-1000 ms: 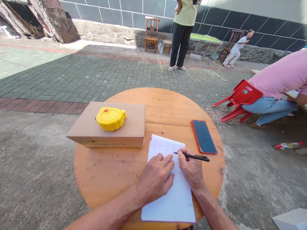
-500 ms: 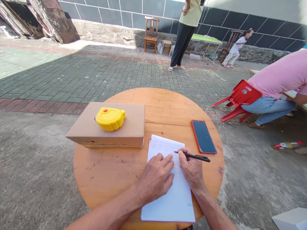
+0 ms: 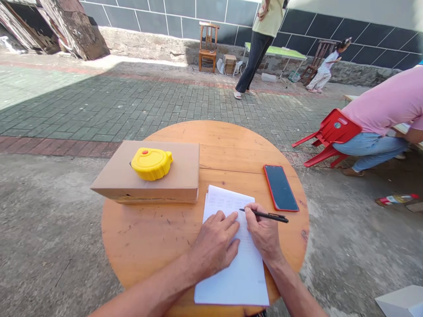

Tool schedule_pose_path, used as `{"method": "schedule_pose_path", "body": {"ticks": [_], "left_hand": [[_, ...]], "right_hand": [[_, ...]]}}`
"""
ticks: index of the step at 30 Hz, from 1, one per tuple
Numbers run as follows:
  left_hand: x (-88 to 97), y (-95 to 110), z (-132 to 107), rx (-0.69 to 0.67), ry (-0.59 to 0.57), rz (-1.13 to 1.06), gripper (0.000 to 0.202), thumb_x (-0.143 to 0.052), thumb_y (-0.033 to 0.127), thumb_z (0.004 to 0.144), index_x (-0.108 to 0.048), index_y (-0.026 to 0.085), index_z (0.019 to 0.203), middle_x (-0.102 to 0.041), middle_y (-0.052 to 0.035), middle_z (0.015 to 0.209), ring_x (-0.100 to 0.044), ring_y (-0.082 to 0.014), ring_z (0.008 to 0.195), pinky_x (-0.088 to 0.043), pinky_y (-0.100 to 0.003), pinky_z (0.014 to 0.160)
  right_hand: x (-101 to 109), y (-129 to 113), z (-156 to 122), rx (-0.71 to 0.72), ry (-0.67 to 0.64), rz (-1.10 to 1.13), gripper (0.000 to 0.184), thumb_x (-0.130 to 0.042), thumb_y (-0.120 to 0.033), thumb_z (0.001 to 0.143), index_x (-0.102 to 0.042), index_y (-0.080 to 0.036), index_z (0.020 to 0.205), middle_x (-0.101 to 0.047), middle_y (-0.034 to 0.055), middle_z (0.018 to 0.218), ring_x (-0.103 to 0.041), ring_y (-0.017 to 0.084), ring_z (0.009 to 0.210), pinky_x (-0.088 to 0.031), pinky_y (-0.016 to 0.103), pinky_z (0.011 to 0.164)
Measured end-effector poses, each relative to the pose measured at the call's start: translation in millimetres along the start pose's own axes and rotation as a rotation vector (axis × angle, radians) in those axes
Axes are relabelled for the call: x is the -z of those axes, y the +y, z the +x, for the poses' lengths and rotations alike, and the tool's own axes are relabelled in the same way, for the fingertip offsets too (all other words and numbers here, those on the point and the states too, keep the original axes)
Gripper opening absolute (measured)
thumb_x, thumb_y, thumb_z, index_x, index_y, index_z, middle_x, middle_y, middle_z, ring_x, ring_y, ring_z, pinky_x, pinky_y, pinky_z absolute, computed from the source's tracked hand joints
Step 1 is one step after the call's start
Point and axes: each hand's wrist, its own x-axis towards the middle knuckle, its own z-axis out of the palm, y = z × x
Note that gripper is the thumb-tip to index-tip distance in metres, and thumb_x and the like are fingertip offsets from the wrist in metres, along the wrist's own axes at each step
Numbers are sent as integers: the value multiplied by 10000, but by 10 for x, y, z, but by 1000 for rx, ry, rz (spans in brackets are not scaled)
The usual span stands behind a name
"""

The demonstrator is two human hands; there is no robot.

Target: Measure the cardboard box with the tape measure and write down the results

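Note:
A stack of white paper (image 3: 236,281) lies on the round wooden table (image 3: 152,233), with rows of faint handwriting near its top. My left hand (image 3: 218,240) rests flat on the sheet, fingers stretched out and a little apart. In my right hand (image 3: 264,231) a black pen (image 3: 267,215) is pinched, its tip at the paper just below the written rows. To the right of the paper a phone with a red edge (image 3: 281,188) lies face up. A yellow tape measure (image 3: 151,164) sits on a brown cardboard box (image 3: 109,176) at the table's left.
A person in pink (image 3: 386,101) sits at the right on a red plastic chair (image 3: 337,127). Another person (image 3: 256,48) stands beyond the table, and a small person in white (image 3: 325,68) is farther right. A bottle (image 3: 396,200) lies on the ground.
The pen and my right hand have shifted very slightly left. The standing person in the back has leaned to the right, and the small person has moved slightly. My left hand stays put.

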Motion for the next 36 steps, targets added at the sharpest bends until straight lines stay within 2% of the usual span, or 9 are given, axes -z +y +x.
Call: {"method": "schedule_pose_path", "body": {"ticks": [8, 15, 36], "left_hand": [[9, 3, 0, 6, -5, 14, 230, -542, 229, 860, -565, 205, 1087, -529, -2, 1370, -481, -248, 956, -490, -440, 835], [4, -6, 13, -2, -15, 29, 229, -532, 232, 864, -564, 204, 1089, -530, 3, 1367, -480, -249, 949, -491, -447, 828], [14, -2, 7, -3, -5, 13, 207, -534, 235, 866, -570, 204, 1067, -540, 6, 1352, -473, -244, 940, -486, -443, 817]], "right_hand": [[37, 12, 2, -37, 65, 94, 220, -528, -396, 857, -585, -192, 800, -471, -74, 487, -428, 105, 422, -385, 224, 449], [32, 18, 6, -18, 52, 9, 215, -525, -380, 856, -609, -188, 805, -463, -70, 474, -432, 118, 433, -391, 240, 471], [20, 42, 8, 9, 45, -33, 188, -522, -349, 855, -610, -194, 795, -512, -54, 520, -483, 124, 447, -422, 244, 484]]}}
